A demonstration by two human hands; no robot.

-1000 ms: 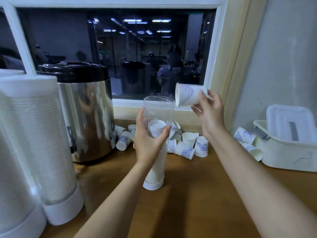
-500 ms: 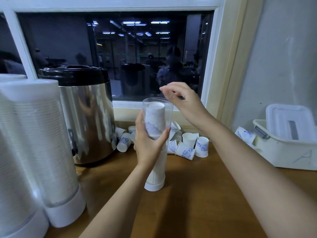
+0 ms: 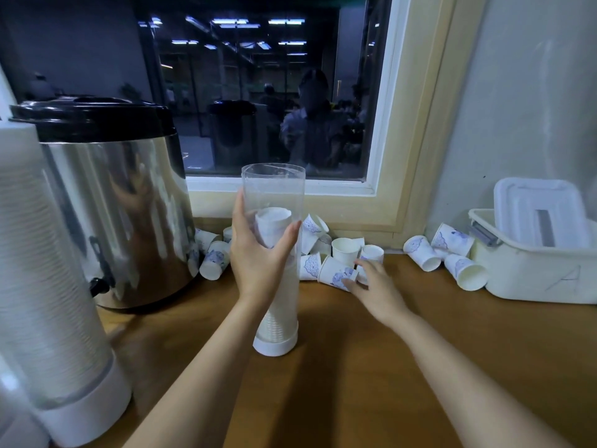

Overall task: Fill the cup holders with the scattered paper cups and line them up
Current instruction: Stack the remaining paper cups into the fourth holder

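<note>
Wooden counter has a big steel urn on it. Right of the urn sit a clear cup holder, loose paper cups, then a white tub.

A dark window in a cream frame reflected rows of ceiling strip lights. Right of the window rose a plain grey wall. Below the window ran a dimly lit brown wooden surface.
</note>
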